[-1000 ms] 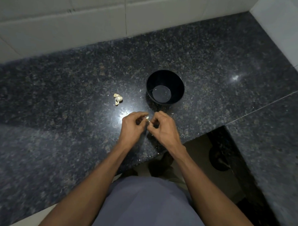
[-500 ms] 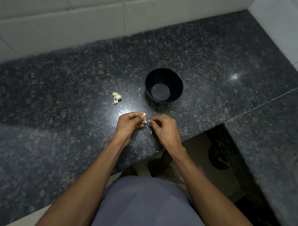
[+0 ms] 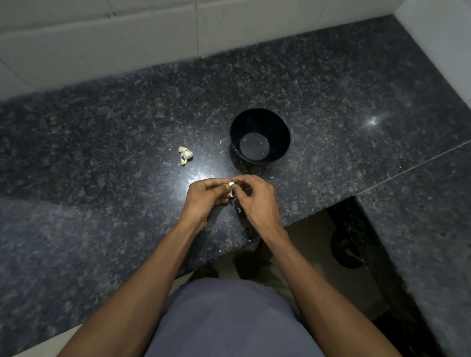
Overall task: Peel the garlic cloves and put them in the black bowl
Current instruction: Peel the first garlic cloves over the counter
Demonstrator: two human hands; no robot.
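Pale, papery garlic clove (image 3: 231, 188) pinched between the fingertips of both hands, just above the countertop's front part. Left hand (image 3: 204, 197) curled around it from the left, thumb and forefinger closed on the clove's near side. Right hand (image 3: 256, 199) meeting it from the right, fingertips (image 3: 238, 184) bent in and clamped on the clove's top and a flap of loose skin. Both sets of fingers together, none spread. A whitish strip of skin hanging below the clove, between the two hands.

Beyond the hands, a little to the right: black bowl (image 3: 259, 136), upright on the dark speckled granite counter (image 3: 93, 199), near but not touching the knuckles. Nothing clearly visible inside it except the flat round bottom and a few tiny pale specks. To the left of the bowl, well apart from it: a small cluster of unpeeled garlic cloves (image 3: 185, 155), lying on the stone. Scattered flecks of skin on the counter around the hands and beside the bowl.

Further out: bare forearms reaching in from the bottom edge, a grey-blue shirt (image 3: 230, 324) below them. White tiled wall (image 3: 127, 33) behind the counter and along the right. A second granite slab (image 3: 429, 227) at right, a dark gap beside it down to the floor.
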